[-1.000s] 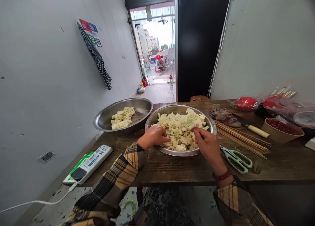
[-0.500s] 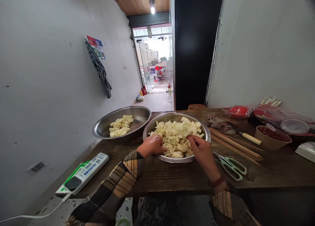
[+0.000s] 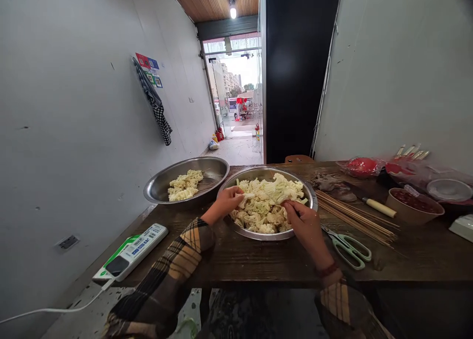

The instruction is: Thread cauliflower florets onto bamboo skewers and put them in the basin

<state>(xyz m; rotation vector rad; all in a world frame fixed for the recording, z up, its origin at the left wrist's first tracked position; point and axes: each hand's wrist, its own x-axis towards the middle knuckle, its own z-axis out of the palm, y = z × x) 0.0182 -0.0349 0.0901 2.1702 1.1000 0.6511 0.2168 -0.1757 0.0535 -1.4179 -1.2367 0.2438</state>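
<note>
In the head view, my left hand [image 3: 229, 201] is closed in a pinch on a pale cauliflower floret [image 3: 247, 196] over the left part of a steel basin [image 3: 254, 234]. A heap of cauliflower pieces [image 3: 264, 208] fills that basin. My right hand [image 3: 301, 220] is at the basin's right side, thumb and fingers pinched on what looks like a thin bamboo skewer, mostly hidden against the cauliflower. To the left, a second steel basin [image 3: 218, 169] contains cauliflower on skewers [image 3: 185, 185].
Right of the basin lie bamboo skewers [image 3: 358, 220], green-handled scissors [image 3: 349, 248] and a wooden-handled knife [image 3: 380, 207]. A bowl of red contents [image 3: 416, 203] stands farther right. At the table's left edge, a white box-shaped device [image 3: 138, 250] has a cable attached.
My left hand has risen out of the cauliflower heap and now pinches a floret. My right hand stays in nearly the same place. The view has shifted slightly.
</note>
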